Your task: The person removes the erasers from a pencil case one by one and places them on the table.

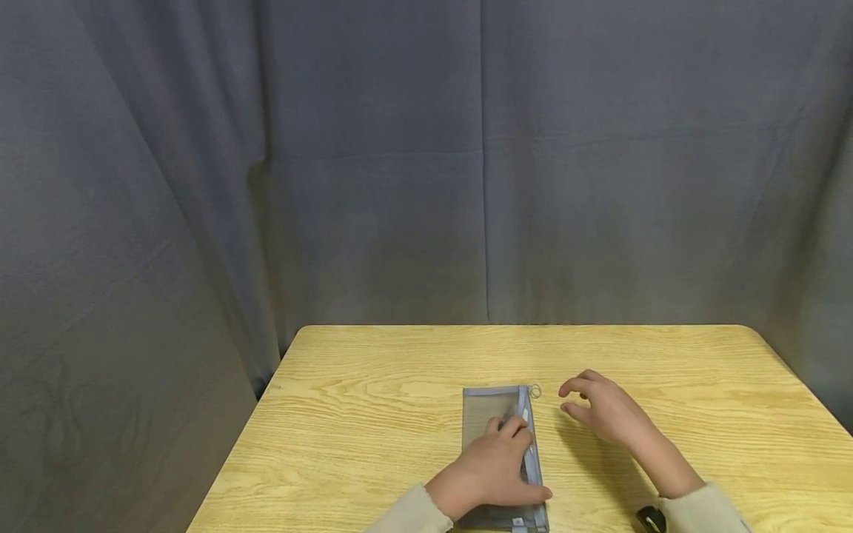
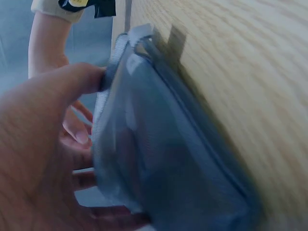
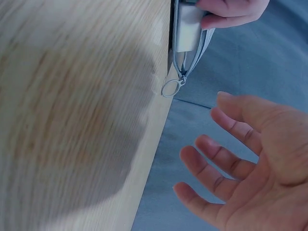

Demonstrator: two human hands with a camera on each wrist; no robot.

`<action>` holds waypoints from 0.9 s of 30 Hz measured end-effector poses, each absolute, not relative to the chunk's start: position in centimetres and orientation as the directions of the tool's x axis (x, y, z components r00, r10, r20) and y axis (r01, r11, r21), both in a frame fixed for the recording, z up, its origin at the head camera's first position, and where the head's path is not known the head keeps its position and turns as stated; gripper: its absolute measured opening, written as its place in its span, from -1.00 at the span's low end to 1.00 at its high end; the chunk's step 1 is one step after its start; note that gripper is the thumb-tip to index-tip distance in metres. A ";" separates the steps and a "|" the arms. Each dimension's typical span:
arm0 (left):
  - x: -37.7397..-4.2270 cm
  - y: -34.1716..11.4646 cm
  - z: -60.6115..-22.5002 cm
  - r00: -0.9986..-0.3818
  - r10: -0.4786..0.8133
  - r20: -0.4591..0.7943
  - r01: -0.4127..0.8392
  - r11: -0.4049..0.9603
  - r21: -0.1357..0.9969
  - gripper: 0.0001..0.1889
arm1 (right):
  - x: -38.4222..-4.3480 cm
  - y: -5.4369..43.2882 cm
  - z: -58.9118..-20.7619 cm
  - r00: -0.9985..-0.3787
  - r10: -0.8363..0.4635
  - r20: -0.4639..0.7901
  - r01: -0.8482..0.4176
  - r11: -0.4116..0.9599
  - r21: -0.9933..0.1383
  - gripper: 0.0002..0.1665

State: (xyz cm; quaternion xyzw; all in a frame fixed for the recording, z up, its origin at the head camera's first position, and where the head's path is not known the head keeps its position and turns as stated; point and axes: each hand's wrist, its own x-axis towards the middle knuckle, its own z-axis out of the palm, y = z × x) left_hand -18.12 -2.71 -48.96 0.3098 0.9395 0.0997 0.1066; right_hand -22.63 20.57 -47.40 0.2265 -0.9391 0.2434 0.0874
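A grey see-through zip pouch lies lengthwise on the table. My left hand grips it along its zip side, thumb near the close end and fingers farther up, as the left wrist view also shows. At the far end hangs a thin ring on the zip. In the right wrist view, the zip edges stand apart there, with a white block-like thing between them. Right of the ring, my right hand hovers above the table with loosely bent fingers and holds nothing. Other contents of the pouch are hard to make out.
The light wood-grain table has rounded far corners. Behind it and at the left hang grey curtains. A small black thing shows at the right sleeve's cuff.
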 end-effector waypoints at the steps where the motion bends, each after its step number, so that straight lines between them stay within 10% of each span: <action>1: -18.1 -2.9 -49.1 -0.789 0.601 -0.128 0.553 0.785 0.280 -0.30 | -22.6 20.6 -47.4 -0.882 -0.383 0.274 -0.468 0.776 -0.422 -0.83; 27: -18.3 -6.3 -51.1 -0.862 0.505 0.027 0.373 0.597 0.710 -0.35 | -21.4 19.9 -48.4 -0.890 -0.405 0.208 -0.436 0.623 -0.650 -0.63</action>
